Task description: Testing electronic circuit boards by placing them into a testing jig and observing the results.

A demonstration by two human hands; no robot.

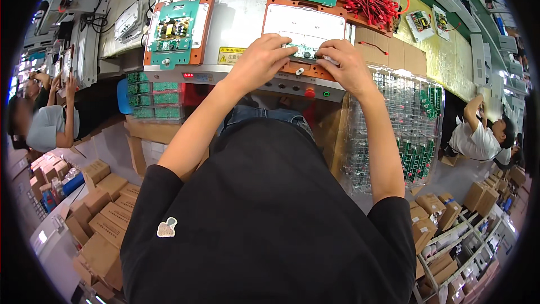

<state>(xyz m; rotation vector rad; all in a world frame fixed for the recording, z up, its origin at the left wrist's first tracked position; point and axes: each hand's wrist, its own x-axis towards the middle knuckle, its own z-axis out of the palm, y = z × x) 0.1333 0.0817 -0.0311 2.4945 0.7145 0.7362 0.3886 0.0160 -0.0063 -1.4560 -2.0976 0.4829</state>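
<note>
A small green circuit board (305, 53) lies at the near edge of a white plate (306, 21), which sits in an orange-brown fixture frame (266, 19). My left hand (260, 59) pinches the board's left end, fingers closed. At its right end, my right hand (347, 66) has thumb and fingers closed on the board too. The fingertips cover both ends of it. To the left stands a second orange-brown fixture (205, 22) with a green plate, bearing a larger circuit board (172, 27) with yellow and black parts.
A bundle of red wires (370, 3) fills a tray at the back right. Clear plastic trays (368, 135) of green boards stand at my right, stacked bins (153, 99) at my left. A red button (310, 93) sits on the bench front. Co-workers (48, 126) sit at both sides.
</note>
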